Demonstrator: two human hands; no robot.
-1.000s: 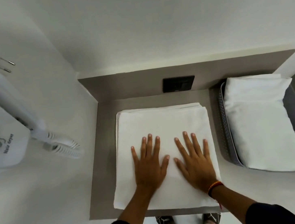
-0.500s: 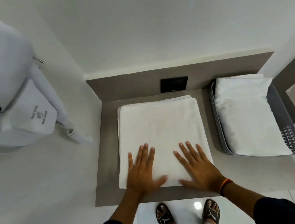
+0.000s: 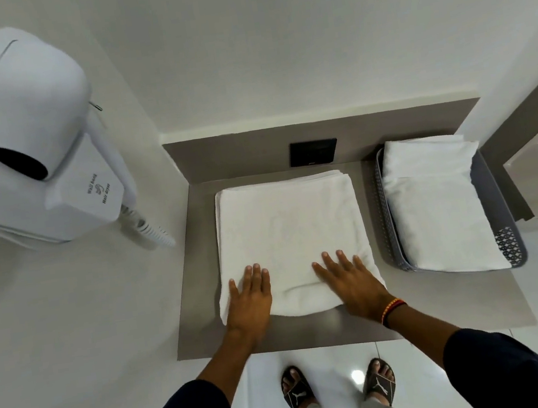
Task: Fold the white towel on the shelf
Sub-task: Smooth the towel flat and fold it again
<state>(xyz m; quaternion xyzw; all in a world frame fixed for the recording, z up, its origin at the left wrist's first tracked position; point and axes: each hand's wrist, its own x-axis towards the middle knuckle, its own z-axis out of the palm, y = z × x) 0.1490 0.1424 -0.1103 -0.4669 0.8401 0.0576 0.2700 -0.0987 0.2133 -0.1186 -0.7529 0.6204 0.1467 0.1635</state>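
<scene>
A white towel [image 3: 287, 232] lies folded into a thick square on the grey shelf [image 3: 190, 284], its layered edges showing at the far side. My left hand [image 3: 250, 301] rests flat on the towel's near left corner, fingers spread. My right hand [image 3: 353, 282] lies flat on the near right part, fingers pointing away from me. The towel's near edge bulges slightly between the two hands. Neither hand grips the cloth.
A grey perforated basket [image 3: 504, 240] with another folded white towel [image 3: 437, 207] stands on the shelf's right. A wall-hung hair dryer [image 3: 23, 141] juts out at the left. A black socket plate [image 3: 314, 152] sits on the back panel. My sandalled feet [image 3: 338, 387] show below.
Both hands have slid toward me, from the towel's middle to its near edge, and moved apart. The camera has pulled back, so the dryer fills more of the left.
</scene>
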